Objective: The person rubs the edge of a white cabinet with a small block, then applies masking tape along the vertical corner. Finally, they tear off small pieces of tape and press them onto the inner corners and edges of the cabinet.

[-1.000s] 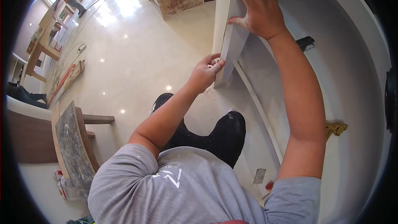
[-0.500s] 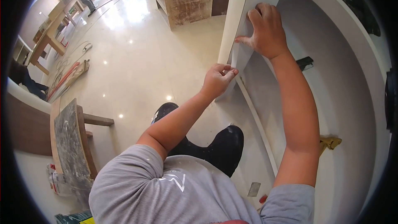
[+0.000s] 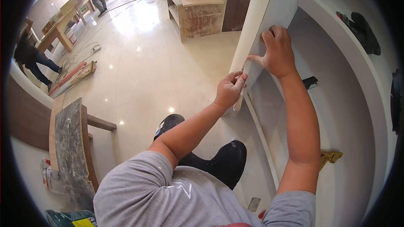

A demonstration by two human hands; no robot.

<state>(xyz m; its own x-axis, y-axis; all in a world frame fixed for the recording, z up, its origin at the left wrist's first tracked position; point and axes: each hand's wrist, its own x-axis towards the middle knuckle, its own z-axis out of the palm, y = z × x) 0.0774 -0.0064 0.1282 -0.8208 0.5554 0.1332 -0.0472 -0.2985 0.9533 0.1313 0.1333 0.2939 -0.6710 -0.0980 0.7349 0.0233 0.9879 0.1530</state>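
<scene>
A tall white panel stands upright in front of me, slightly right of centre. My left hand is closed in a pinch at the panel's lower near edge, on what looks like a thin white edging strip; my fingers cover most of it. Higher up, my right hand presses against the panel's face. Its fingers are spread, with the thumb stretched toward the edge and the fingertips bent against the surface. Powdery white dust marks both hands.
A curved white shelf edge bears dark gloves. Below lie a small black object and a yellowish cloth. A stained wooden bench stands left, a wooden cabinet ahead. Cables and other people are at far left.
The view has shifted, so the panel and both hands appear lower and slightly further right. My left hand has slid a little along the edge. A person at far left shows more fully.
</scene>
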